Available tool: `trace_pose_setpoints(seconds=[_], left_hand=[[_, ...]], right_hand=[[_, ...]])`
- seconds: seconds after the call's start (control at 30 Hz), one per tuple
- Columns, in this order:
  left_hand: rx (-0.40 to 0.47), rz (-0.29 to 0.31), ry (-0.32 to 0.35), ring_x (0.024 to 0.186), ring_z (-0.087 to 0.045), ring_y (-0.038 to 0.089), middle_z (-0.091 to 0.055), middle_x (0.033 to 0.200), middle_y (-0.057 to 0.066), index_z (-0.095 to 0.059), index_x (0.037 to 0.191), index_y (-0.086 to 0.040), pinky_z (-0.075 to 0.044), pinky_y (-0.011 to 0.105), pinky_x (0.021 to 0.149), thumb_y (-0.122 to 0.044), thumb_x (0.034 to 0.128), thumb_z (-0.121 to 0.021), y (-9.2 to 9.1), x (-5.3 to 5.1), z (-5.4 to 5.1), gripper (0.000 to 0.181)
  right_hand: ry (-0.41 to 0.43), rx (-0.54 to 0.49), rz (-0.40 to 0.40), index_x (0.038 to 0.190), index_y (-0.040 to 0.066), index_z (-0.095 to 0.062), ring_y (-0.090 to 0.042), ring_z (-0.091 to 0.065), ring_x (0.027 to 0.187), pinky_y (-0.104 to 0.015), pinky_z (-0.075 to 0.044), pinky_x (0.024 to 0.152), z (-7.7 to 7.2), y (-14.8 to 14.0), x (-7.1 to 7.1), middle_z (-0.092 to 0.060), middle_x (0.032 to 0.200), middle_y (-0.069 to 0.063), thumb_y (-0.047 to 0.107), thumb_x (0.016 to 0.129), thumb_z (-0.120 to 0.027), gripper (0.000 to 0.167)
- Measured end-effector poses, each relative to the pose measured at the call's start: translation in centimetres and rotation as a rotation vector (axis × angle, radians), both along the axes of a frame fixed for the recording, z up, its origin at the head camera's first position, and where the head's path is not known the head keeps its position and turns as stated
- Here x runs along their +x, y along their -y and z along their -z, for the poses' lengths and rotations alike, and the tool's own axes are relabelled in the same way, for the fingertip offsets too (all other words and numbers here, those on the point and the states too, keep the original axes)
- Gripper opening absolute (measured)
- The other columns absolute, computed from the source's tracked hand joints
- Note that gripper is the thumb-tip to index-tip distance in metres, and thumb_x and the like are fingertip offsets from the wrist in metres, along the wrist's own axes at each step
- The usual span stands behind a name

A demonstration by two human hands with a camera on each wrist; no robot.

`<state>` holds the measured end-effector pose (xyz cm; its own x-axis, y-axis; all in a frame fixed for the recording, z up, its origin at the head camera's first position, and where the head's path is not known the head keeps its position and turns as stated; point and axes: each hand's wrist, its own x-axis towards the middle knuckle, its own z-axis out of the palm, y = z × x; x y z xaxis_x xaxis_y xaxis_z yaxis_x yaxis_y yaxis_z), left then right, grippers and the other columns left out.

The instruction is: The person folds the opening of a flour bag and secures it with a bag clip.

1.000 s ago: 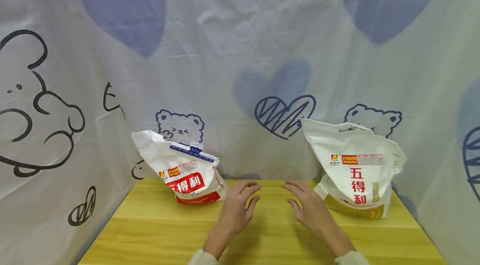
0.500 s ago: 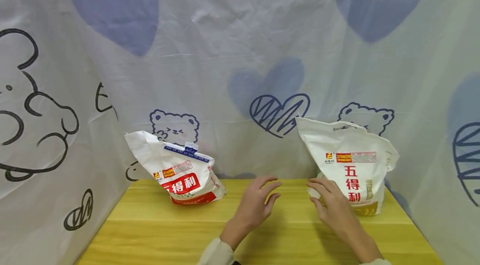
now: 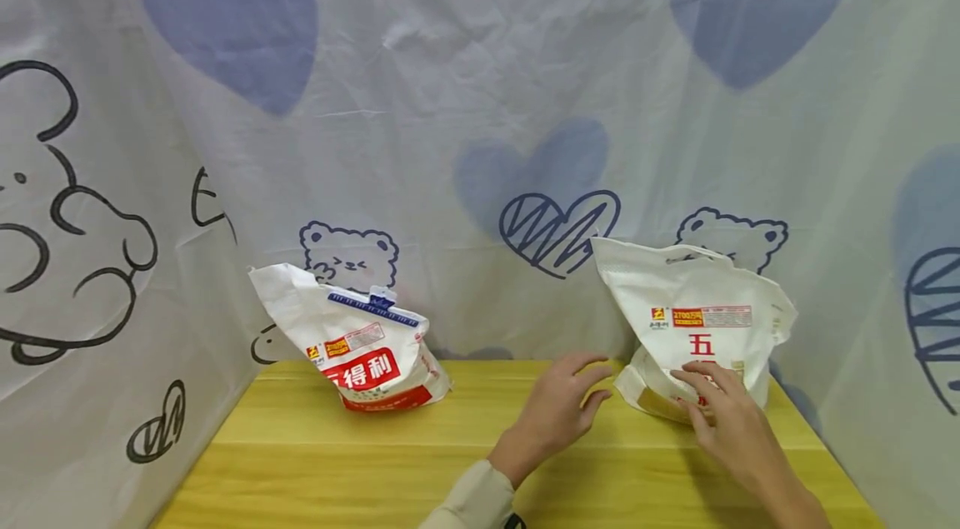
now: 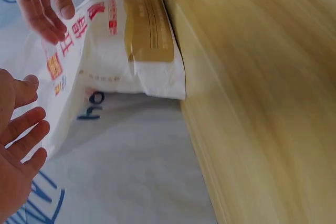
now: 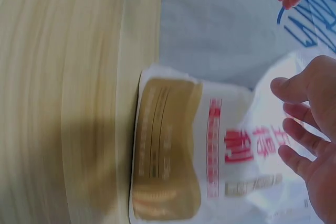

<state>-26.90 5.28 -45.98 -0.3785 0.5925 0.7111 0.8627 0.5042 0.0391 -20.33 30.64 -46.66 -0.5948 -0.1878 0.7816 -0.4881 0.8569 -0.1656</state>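
A white sack with red lettering and a tan-gold base (image 3: 697,296) stands at the right back of the table, its top flopped forward and a handle slot near its upper edge. My right hand (image 3: 731,421) is in front of this sack, fingers loosely bent, covering part of the lettering; in the right wrist view a gap seems to remain between fingers and sack. To the sack's left, my left hand (image 3: 558,404) hovers over the table with fingers spread and nothing in them. The left wrist view shows both hands near the white sack (image 4: 105,61).
A second white sack with a red panel (image 3: 382,366) leans at the table's left back, a blue clip strip (image 3: 373,306) across its folded top. The wooden table (image 3: 360,479) ends at a printed curtain (image 3: 420,137) behind and on both sides.
Both hands have moved right, the right one coming in front of the gold-based sack and the left one nearing its left side. The view has turned slightly right; both sacks stay in place.
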Motion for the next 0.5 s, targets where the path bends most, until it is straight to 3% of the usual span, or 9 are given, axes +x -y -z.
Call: trace_pose_setpoints(seconds=[0.2,0.23,0.27,0.4,0.47,0.5], left_hand=[[-0.102,0.000,-0.030,0.125,-0.058,0.014,-0.064,0.133,0.002,-0.072,0.124,-0.016,-0.039,0.021,0.110,-0.024,0.0947,-0.076,-3.0,-0.1,-0.3,0.031],[-0.120,0.001,-0.029,0.126,-0.058,0.014,-0.064,0.134,0.002,-0.072,0.124,-0.016,-0.039,0.021,0.111,-0.025,0.0949,-0.076,-3.4,-0.2,-0.4,0.031],[-0.139,0.001,-0.025,0.127,-0.057,0.013,-0.063,0.135,0.001,-0.072,0.124,-0.017,-0.037,0.020,0.112,-0.025,0.0953,-0.075,-3.9,-0.3,-0.5,0.031],[-0.170,0.017,-0.037,0.128,-0.056,0.013,-0.063,0.136,0.000,-0.072,0.123,-0.018,-0.035,0.020,0.113,-0.024,0.0940,-0.077,-5.5,-0.7,-0.3,0.030],[-0.193,0.019,-0.051,0.129,-0.055,0.012,-0.063,0.136,-0.001,-0.072,0.122,-0.019,-0.032,0.019,0.114,-0.025,0.0936,-0.077,-6.4,-0.9,-0.1,0.029],[-0.202,0.022,-0.057,0.129,-0.055,0.012,-0.063,0.136,-0.001,-0.072,0.122,-0.020,-0.031,0.019,0.115,-0.025,0.0933,-0.077,-6.8,-1.0,0.0,0.029]], right_hand=[[-0.013,0.024,0.015,0.111,0.002,-0.072,-0.036,-0.056,0.108,-0.008,-0.023,0.102,0.0,-2.6,0.3,-0.065,0.118,-0.015,-0.013,0.065,-0.084,0.050],[-0.028,0.027,0.009,0.110,0.001,-0.072,-0.037,-0.057,0.107,-0.012,-0.028,0.101,0.0,-3.1,0.2,-0.065,0.117,-0.015,-0.014,0.063,-0.083,0.051],[-0.044,0.028,0.005,0.109,0.000,-0.072,-0.037,-0.056,0.105,-0.013,-0.029,0.100,0.0,-3.5,0.2,-0.065,0.116,-0.015,-0.006,0.074,-0.083,0.037],[-0.055,0.034,0.007,0.107,0.000,-0.072,-0.039,-0.056,0.104,-0.019,-0.033,0.098,0.1,-4.9,0.2,-0.065,0.116,-0.017,-0.005,0.072,-0.085,0.038],[-0.036,0.041,0.022,0.107,0.000,-0.072,-0.038,-0.056,0.106,-0.014,-0.030,0.101,0.1,-5.4,0.2,-0.065,0.116,-0.017,-0.005,0.073,-0.086,0.037],[-0.023,0.042,0.029,0.107,0.000,-0.072,-0.039,-0.056,0.107,-0.012,-0.028,0.104,0.1,-5.7,0.2,-0.065,0.116,-0.018,-0.015,0.061,-0.085,0.050]])
